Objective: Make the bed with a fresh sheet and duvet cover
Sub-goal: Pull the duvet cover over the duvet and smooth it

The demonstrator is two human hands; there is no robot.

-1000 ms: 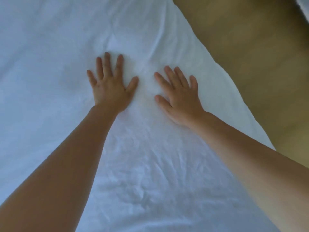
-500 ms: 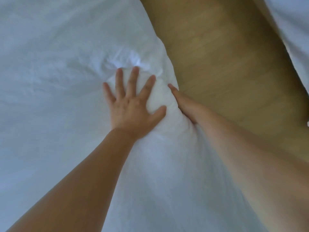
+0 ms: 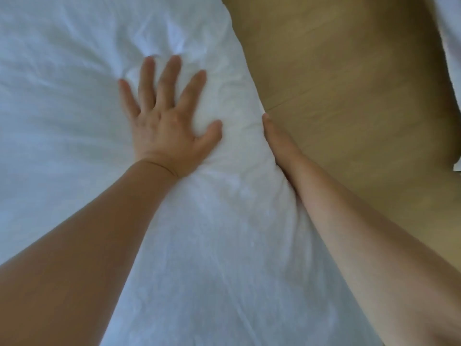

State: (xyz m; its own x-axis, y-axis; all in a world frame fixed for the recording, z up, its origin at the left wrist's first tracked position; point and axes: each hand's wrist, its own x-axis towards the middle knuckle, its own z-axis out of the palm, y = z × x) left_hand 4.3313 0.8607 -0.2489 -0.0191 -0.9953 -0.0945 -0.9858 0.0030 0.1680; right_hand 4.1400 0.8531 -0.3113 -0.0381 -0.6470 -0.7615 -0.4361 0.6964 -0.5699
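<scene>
Smoothing seems under way: the left hand [image 3: 169, 121] presses the white sheet [image 3: 62, 126] near its right edge, fingers spread, while the right hand [image 3: 278, 143], fingers hidden, hugs that edge, which probably needs tucking next.

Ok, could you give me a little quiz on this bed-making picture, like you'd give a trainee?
1. True or false: the left hand lies flat on the bedding, fingers spread.
2. Where is the right hand? A: lifted in the air. B: at the bedding's edge, beside the wooden floor. C: flat on the bedding's middle.
3. How many hands touch the bedding?
Key: 1 true; 2 B; 3 two.
</scene>
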